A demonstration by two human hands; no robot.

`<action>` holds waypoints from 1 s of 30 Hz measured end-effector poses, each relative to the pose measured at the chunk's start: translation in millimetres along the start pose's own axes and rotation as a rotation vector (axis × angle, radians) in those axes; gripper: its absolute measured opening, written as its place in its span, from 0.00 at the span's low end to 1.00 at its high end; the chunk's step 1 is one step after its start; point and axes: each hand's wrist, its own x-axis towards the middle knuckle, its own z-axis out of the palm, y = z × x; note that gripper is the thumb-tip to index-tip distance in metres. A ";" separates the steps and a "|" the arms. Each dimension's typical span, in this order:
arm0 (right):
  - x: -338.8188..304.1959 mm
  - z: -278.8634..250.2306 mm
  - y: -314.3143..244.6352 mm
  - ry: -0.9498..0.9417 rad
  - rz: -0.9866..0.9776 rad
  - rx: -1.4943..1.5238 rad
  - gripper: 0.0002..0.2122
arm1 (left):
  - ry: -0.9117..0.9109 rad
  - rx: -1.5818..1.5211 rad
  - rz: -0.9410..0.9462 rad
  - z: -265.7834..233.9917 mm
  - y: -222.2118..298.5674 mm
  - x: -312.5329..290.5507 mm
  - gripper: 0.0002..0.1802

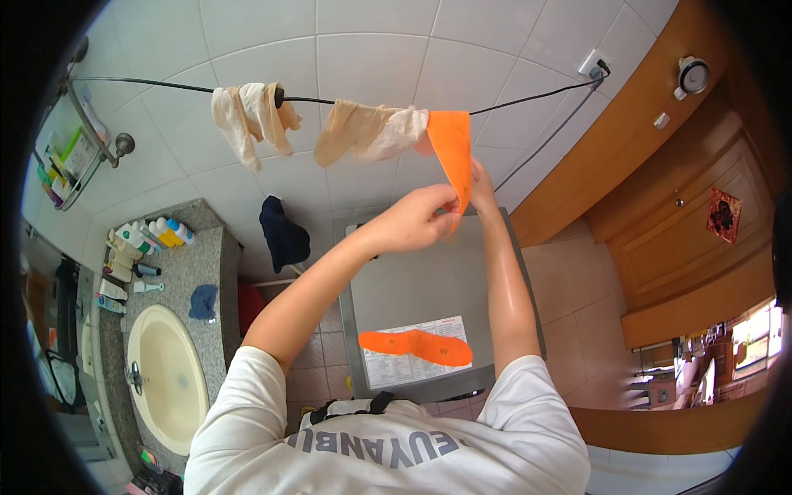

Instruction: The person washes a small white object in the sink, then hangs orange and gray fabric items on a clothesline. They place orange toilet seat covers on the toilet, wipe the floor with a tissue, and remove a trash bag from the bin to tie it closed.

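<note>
Tiled wall (371,62), orange insole (450,147) mostly above left grip (423,217) — lower end pinched, right grip (482,183) unclear

The fisheye head view looks steeply down from above the shirt (379,458), facing the wall (371,62), near enough that the left grip (422,218) sits near mid-frame.

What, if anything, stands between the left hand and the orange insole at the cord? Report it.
Nothing visible: the left hand grips the orange insole toward its lower end; the cord runs by its top, clear of that hand.
</note>
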 end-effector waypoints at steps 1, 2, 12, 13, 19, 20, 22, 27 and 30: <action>-10.9 7.6 -11.6 0.000 0.041 0.022 0.28 | -0.001 0.059 -0.015 -0.5 1.4 -5.1 0.03; -21.6 15.5 -23.4 0.001 0.082 0.044 0.26 | -0.004 0.118 -0.030 -2.0 5.1 -9.7 0.03; -71.7 35.2 -153.7 -0.213 -0.149 0.275 0.16 | 0.153 0.672 0.008 9.4 15.6 -14.9 0.04; -71.3 37.7 -171.8 -0.166 -0.176 0.223 0.15 | 0.255 0.682 0.052 6.6 15.5 -13.7 0.04; -68.2 49.4 -215.6 -0.164 -0.203 0.141 0.15 | 1.004 0.965 0.249 -54.4 5.3 23.8 0.10; -70.8 50.2 -216.7 -0.163 -0.153 0.166 0.17 | 0.933 1.025 0.155 -67.8 -2.9 28.7 0.09; -76.4 54.9 -217.5 -0.100 -0.095 0.139 0.22 | 0.787 1.142 -0.034 -90.6 -25.5 31.7 0.08; -84.7 59.4 -189.1 0.281 -0.277 -0.156 0.34 | 0.710 1.211 -0.017 -105.9 -53.6 27.0 0.05; -81.0 59.5 -191.3 0.231 -0.443 0.131 0.29 | 0.756 1.246 0.037 -102.1 -54.3 30.6 0.05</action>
